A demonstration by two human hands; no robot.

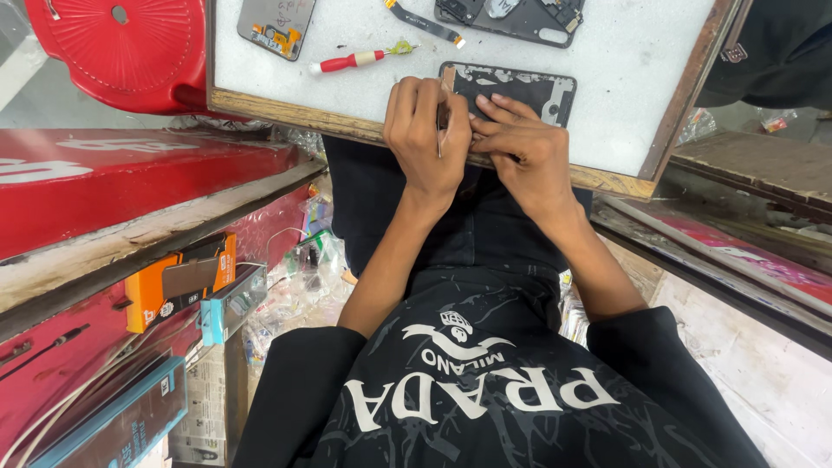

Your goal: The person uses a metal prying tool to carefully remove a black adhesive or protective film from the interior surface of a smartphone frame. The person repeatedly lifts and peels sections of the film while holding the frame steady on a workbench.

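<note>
While the left hand (pixel 425 130) was curled shut around a thin metal tool (pixel 439 132), its tip set at the near edge of a dark phone frame (pixel 513 88), the right hand (pixel 523 149) lay just beside it, gripping nothing, with its fingers stretched flat on that frame. The frame lay at the near rim of a white work board (pixel 624 69) edged in worn wood, and both hands covered its lower edge. Farther back on the board lay a red-handled screwdriver (pixel 354 61), a thin flex strip (pixel 425 22), another opened phone body (pixel 511 12) and a grey panel (pixel 276 24) with an orange patch. A ribbed red plastic stool (pixel 121 48) stood left of the board. Lower left, on a cluttered shelf, sat an orange box (pixel 143 299), a light blue box (pixel 230 303) and a long teal carton (pixel 121 416).
</note>
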